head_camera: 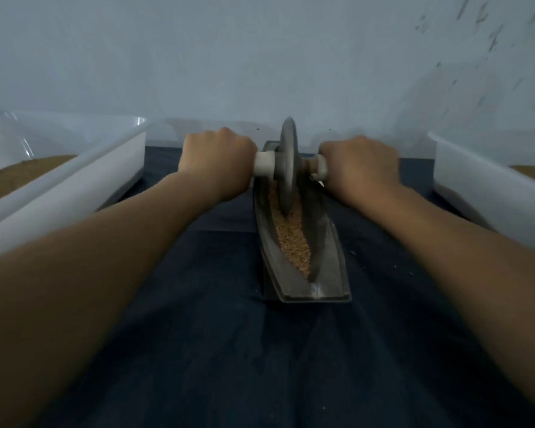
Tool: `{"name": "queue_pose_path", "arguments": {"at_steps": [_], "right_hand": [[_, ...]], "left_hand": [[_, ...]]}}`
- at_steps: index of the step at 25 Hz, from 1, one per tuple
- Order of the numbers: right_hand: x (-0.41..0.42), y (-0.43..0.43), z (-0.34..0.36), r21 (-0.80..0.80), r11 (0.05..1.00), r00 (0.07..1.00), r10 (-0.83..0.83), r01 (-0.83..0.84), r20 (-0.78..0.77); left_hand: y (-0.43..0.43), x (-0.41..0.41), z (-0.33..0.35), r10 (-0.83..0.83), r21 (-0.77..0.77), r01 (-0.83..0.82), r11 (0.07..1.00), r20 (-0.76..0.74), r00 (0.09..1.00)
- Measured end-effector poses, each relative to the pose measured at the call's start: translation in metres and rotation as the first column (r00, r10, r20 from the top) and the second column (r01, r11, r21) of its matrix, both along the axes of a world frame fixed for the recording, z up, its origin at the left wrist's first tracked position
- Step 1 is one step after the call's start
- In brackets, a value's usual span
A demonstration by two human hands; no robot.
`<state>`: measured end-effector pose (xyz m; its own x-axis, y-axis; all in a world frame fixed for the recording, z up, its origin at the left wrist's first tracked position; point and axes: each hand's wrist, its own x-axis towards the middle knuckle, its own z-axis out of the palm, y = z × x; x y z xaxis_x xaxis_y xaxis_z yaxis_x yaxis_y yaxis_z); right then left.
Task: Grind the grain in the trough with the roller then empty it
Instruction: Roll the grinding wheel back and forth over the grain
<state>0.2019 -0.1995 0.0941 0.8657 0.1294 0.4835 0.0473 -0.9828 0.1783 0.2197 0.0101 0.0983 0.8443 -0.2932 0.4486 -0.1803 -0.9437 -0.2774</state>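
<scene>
Both my arms [105, 273] reach out; left hand [217, 159] and right hand [359, 165] curl fingers round the roller [288, 162] handles, either side, balancing it upright on grain [294, 242] in the trough [328, 267].

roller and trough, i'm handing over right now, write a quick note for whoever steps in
Roller: stands upright in the trough, toward its far end.
Left hand: grips the roller's left handle.
Right hand: grips the right handle.
Grain: lies along the trough's channel and looks coarse.
Left bin and right bin: one on each side of the trough, both holding brown material.
Done: roller set in the grain, grinding apparently under way.
Left: roll until fine, then empty the trough.
</scene>
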Motion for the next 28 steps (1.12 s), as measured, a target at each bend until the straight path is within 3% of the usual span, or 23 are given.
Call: {"name": "queue_pose_path", "arguments": {"at_steps": [3,6,9,12,15,18,23,25,28], "right_hand": [[0.002,0.002,0.005,0.043,0.999,0.996,-0.003,0.007,-0.092],[-0.047,-0.023,-0.012,-0.032,0.991,0.989,0.128,-0.126,0.077],[-0.069,-0.039,-0.018,-0.106,0.980,0.966,0.186,-0.169,0.178],[-0.028,-0.024,-0.020,-0.110,0.992,0.982,0.073,-0.054,0.176],[0.018,-0.006,-0.009,0.039,0.999,0.999,0.002,-0.004,0.038],[0.006,-0.013,-0.009,0.041,0.999,1.000,0.025,-0.025,0.003],[-0.056,-0.038,-0.017,-0.131,0.980,0.967,0.174,-0.151,0.187],[-0.040,-0.027,-0.014,-0.147,0.987,0.985,0.092,-0.070,0.148],[0.005,-0.002,-0.002,-0.001,1.000,1.000,-0.022,0.022,0.010]], "left_hand": [[-0.006,0.002,0.009,0.023,0.032,-0.020,0.999,-0.076,0.997],[0.012,-0.035,0.000,-0.126,0.144,0.109,0.984,0.116,0.985],[0.023,-0.051,0.005,-0.235,0.174,0.203,0.964,0.190,0.953],[0.013,-0.024,-0.008,-0.080,0.122,0.067,0.990,0.103,0.991],[-0.006,0.008,0.003,0.034,0.054,-0.034,0.998,0.011,0.999],[-0.005,0.001,0.008,0.010,0.058,-0.010,0.998,-0.011,1.000],[0.021,-0.045,-0.003,-0.211,0.089,0.198,0.976,0.174,0.962],[0.016,-0.031,-0.009,-0.164,0.096,0.151,0.984,0.152,0.975],[-0.001,0.003,-0.001,0.002,-0.023,-0.002,1.000,-0.017,1.000]]}}
